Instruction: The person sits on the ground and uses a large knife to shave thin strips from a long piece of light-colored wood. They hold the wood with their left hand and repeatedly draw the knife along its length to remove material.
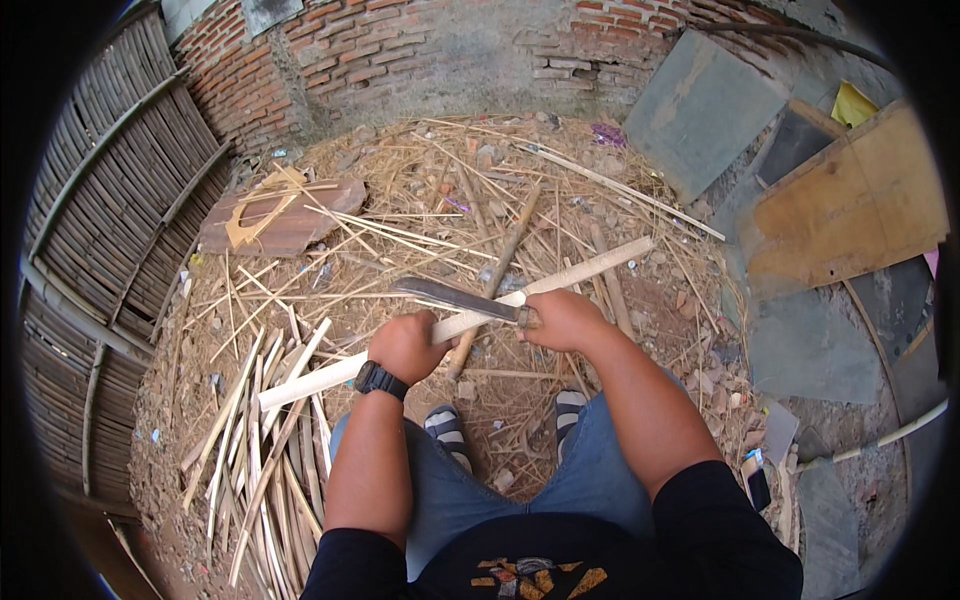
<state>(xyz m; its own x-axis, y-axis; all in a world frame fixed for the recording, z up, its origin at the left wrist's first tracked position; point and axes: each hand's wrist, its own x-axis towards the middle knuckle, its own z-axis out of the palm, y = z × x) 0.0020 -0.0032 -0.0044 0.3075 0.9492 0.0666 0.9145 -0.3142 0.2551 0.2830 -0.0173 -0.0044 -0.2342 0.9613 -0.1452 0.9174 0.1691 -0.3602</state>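
Pale split-bamboo slat (pixel 604 262) is held at a slant above the ground (pixel 490 425), near end to the left. It is gripped by the left hand (pixel 404 347), fingers curled round it. Machete (pixel 440 293) is gripped at the handle by the right hand (pixel 562 321), fingers closed; blade is laid across the slat between the hands, tip pointed left. Whether the slat is also touched by the right fingers can't be told. Loose strips (pixel 262 465) are piled left of the legs (pixel 450 512).

Dk tee (pixel 560 540) w/ orange print (pixel 541 579), blk watch (pixel 381 380), blue jeans (pixel 475 505), striped footwear (pixel 447 432).
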